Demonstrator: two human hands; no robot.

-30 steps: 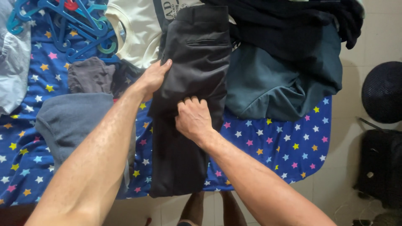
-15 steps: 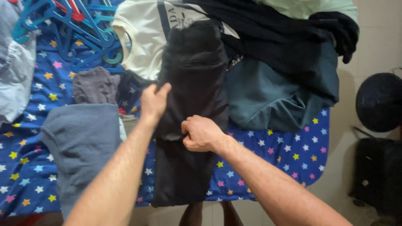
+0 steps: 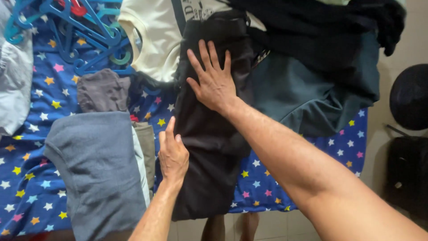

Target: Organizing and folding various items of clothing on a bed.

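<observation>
Your right hand point(image 3: 214, 80) lies flat, fingers spread, pressing the upper part of the dark trousers point(image 3: 209, 147), which stretch lengthwise down the star-print sheet point(image 3: 303, 165) to the bed's near edge. Your left hand point(image 3: 173, 154) rests at the trousers' left edge, lower down, fingers together and pinching nothing visible. The step in hand appears to be smoothing the folded garment flat. A next move would call for both palms to keep the layers aligned, since the cloth bunches just below the right wrist. Left of the lower hand lies a folded grey garment point(image 3: 96, 165); above the upper hand, a cream shirt point(image 3: 154, 35) and blue hangers point(image 3: 84, 27). The trousers' waistband is hidden under dark clothing, and your left thumb cannot be made out.
</observation>
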